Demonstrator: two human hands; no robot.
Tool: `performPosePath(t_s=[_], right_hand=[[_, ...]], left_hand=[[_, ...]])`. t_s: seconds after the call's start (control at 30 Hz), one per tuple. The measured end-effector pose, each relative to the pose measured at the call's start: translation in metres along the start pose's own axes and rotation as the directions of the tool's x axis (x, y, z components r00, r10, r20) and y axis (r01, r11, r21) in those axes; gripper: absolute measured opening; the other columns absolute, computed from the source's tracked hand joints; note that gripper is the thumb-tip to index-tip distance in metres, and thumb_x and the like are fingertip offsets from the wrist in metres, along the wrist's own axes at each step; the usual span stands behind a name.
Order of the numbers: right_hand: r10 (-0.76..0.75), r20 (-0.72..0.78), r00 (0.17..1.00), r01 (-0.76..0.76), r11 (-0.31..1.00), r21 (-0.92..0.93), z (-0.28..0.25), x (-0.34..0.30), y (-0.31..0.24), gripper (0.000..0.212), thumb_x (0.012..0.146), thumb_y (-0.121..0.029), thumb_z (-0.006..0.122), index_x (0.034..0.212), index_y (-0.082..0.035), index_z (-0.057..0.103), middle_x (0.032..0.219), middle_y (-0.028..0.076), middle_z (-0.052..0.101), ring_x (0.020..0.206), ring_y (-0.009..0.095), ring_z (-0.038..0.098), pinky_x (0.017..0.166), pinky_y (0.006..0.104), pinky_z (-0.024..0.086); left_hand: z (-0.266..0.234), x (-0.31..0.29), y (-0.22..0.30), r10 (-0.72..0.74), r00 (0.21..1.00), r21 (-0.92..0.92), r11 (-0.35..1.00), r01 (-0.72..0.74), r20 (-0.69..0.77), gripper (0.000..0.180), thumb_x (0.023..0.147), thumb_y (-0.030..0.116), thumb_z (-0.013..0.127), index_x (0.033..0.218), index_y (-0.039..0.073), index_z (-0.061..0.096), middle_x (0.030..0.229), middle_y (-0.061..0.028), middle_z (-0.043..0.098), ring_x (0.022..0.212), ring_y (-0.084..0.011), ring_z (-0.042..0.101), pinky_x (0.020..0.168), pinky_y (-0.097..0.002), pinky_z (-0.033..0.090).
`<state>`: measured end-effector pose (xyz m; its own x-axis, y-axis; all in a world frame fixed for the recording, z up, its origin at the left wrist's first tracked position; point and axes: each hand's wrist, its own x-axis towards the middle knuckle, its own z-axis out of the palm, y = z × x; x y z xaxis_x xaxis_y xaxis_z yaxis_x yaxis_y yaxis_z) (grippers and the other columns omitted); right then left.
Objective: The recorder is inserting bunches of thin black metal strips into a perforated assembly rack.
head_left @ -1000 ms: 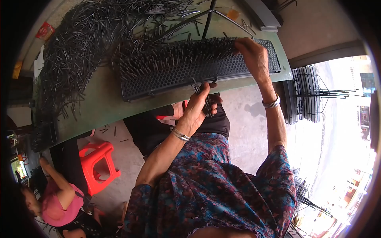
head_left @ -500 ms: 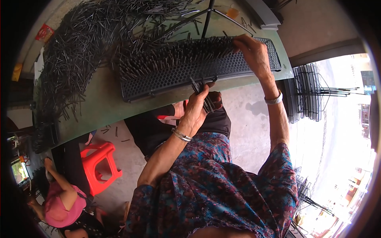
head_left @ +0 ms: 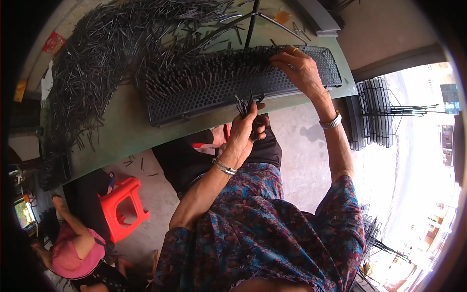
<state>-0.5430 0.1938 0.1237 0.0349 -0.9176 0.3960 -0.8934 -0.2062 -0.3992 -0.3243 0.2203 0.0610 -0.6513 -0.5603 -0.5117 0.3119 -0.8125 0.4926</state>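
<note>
A long black perforated tray lies at the table's near edge. Thin black sticks stand upright in the holes over its far part, in dense rows. My left hand is closed round a small bundle of the same black sticks, just in front of the tray's near edge. My right hand is over the tray, at the right end of the standing sticks. Its fingers are pinched together with the tips down among the sticks; what they hold is hidden.
A large heap of loose black sticks covers the green table on the left. A thin black stand rises behind the tray. A red stool and a person in pink are at lower left. Wire racks stand at right.
My right hand has shifted a little left along the tray. My left hand's fingers have curled closer, and the bundle in it has turned more upright.
</note>
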Motion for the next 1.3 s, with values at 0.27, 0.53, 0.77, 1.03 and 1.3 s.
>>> performPosePath(t_s=[0.27, 0.53, 0.77, 1.03, 1.3], right_hand=[[0.085, -0.137, 0.987, -0.095, 0.993, -0.067, 0.004, -0.005, 0.006, 0.018, 0.087, -0.022, 0.066, 0.104, -0.017, 0.073, 0.092, 0.004, 0.065, 0.085, 0.024, 0.065, 0.071, 0.0344, 0.052], [0.087, -0.123, 0.989, -0.094, 0.994, -0.053, 0.005, -0.013, 0.008, 0.019, 0.087, -0.022, 0.067, 0.104, -0.017, 0.074, 0.088, 0.005, 0.064, 0.081, 0.024, 0.064, 0.070, 0.0347, 0.051], [0.138, -0.154, 0.978, -0.157, 0.981, -0.116, 0.014, -0.007, 0.000, 0.025, 0.089, -0.025, 0.065, 0.112, -0.017, 0.072, 0.096, 0.006, 0.063, 0.088, 0.023, 0.063, 0.074, 0.0338, 0.051], [0.212, -0.194, 0.958, -0.220, 0.975, -0.021, 0.005, -0.016, -0.004, 0.034, 0.088, -0.031, 0.069, 0.115, -0.012, 0.069, 0.089, 0.008, 0.061, 0.081, 0.020, 0.062, 0.072, 0.0321, 0.050], [0.405, 0.352, 0.844, -0.534, 0.694, 0.483, -0.012, -0.048, -0.007, 0.022, 0.089, -0.019, 0.068, 0.100, 0.000, 0.068, 0.080, 0.009, 0.068, 0.073, 0.014, 0.063, 0.065, 0.0293, 0.049]], left_hand=[[-0.001, 0.001, -0.005, 0.027, 0.998, 0.027, 0.999, -0.029, 0.063, 0.032, 0.099, 0.038, 0.055, 0.109, 0.007, 0.057, 0.077, -0.0055, 0.060, 0.057, -0.0061, 0.042, 0.049, -0.0215, 0.032], [0.009, -0.010, 0.000, 0.025, 0.997, 0.067, 0.997, -0.030, 0.067, 0.030, 0.099, 0.033, 0.056, 0.111, 0.005, 0.060, 0.077, -0.0059, 0.059, 0.058, -0.0057, 0.041, 0.050, -0.0212, 0.032], [0.012, -0.003, -0.006, 0.043, 0.998, 0.076, 0.996, -0.046, 0.041, 0.028, 0.099, 0.032, 0.055, 0.108, 0.006, 0.058, 0.075, -0.0057, 0.060, 0.054, -0.0049, 0.040, 0.046, -0.0195, 0.029], [0.025, 0.011, -0.011, 0.058, 0.998, 0.113, 0.992, -0.057, -0.007, 0.028, 0.097, 0.031, 0.059, 0.106, 0.005, 0.059, 0.082, -0.0095, 0.064, 0.059, -0.0059, 0.044, 0.048, -0.0196, 0.031], [0.049, 0.017, -0.011, 0.001, 1.000, 0.224, 0.974, 0.003, -0.016, 0.033, 0.094, 0.035, 0.062, 0.112, 0.008, 0.063, 0.090, -0.0103, 0.070, 0.059, -0.0044, 0.048, 0.047, -0.0170, 0.031]])
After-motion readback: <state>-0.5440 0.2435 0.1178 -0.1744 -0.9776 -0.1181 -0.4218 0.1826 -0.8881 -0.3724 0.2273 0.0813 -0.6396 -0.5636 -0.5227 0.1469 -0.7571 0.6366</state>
